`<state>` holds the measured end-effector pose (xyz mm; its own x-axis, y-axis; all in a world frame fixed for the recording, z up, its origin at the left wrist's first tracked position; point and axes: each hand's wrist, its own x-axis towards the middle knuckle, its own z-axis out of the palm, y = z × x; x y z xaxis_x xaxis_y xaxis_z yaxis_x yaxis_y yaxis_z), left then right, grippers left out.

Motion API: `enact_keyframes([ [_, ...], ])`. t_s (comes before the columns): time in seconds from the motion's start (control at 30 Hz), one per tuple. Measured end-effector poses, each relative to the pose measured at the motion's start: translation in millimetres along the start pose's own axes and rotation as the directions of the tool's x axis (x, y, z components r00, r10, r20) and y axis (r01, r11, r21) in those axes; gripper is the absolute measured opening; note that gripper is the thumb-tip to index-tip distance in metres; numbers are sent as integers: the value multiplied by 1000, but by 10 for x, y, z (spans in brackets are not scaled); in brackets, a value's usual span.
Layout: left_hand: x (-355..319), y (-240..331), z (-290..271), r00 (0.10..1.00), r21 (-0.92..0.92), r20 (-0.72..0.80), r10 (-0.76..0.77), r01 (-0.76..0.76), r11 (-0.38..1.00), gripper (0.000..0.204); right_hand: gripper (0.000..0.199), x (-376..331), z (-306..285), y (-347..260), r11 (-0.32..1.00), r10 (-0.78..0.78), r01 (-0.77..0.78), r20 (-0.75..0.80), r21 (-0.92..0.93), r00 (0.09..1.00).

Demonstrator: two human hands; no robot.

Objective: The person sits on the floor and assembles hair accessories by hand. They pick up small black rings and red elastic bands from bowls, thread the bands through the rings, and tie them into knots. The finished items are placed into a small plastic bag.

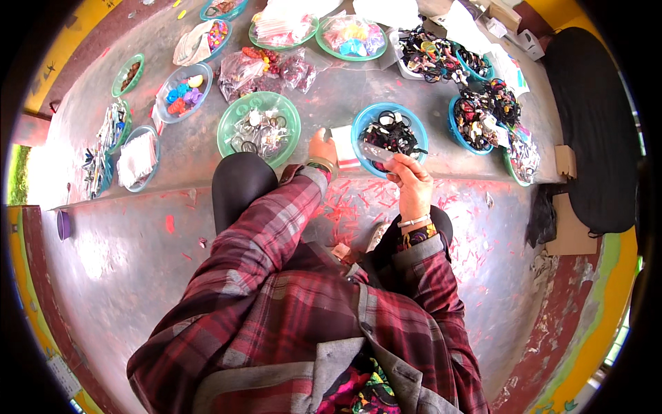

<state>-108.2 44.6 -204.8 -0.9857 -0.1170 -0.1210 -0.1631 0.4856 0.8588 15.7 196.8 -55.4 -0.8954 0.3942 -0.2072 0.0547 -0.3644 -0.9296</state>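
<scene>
Grey concrete, worn and stained pink in places, is forming a raised ledge (207, 148) across the upper half of the view, with a lower step in front of it where the person is sitting in a red plaid shirt. Their left hand (321, 147) is reaching forward onto the ledge, its fingers resting against a small pink and white packet (344, 146) that is lying flat between a green bowl (259, 127) of rings and clear-wrapped trinkets and a blue bowl (389, 134) full of dark hair ties; whether the fingers are gripping the packet or only touching it cannot be told. Their right hand (412, 181) is hanging just in front of the blue bowl, fingers pinched closed on a small clear plastic bag (378, 152) that is sticking out over the bowl's near rim. Both hands are working near each other but apart. More bowls are sitting along the ledge: a pale blue one with bright beads (183, 92) to the left, and others heaped with dark hair bands (483, 110) to the right.
</scene>
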Motion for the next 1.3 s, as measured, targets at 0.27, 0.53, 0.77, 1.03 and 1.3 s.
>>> enact_keyframes([
  [0.27,-536,850,-947,971,-420,52,231,-189,888,26,8,-80,-28,115,960,-11,-8,-64,-280,998],
  [0.53,-1237,697,-1335,745,-217,203,636,-599,771,31,10,-352,15,305,864,94,116,385,-489,918],
  [0.77,-1357,572,-1332,703,-280,696,146,78,957,22,11,-632,55,274,967,145,-37,423,-253,894],
  [1.03,-1254,224,-1126,668,-521,497,553,-280,806,26,11,-721,31,215,955,144,26,536,-295,832],
  [1.3,-1295,508,-1344,697,-440,710,102,325,837,14,20,-711,61,217,936,258,-121,409,-330,876],
])
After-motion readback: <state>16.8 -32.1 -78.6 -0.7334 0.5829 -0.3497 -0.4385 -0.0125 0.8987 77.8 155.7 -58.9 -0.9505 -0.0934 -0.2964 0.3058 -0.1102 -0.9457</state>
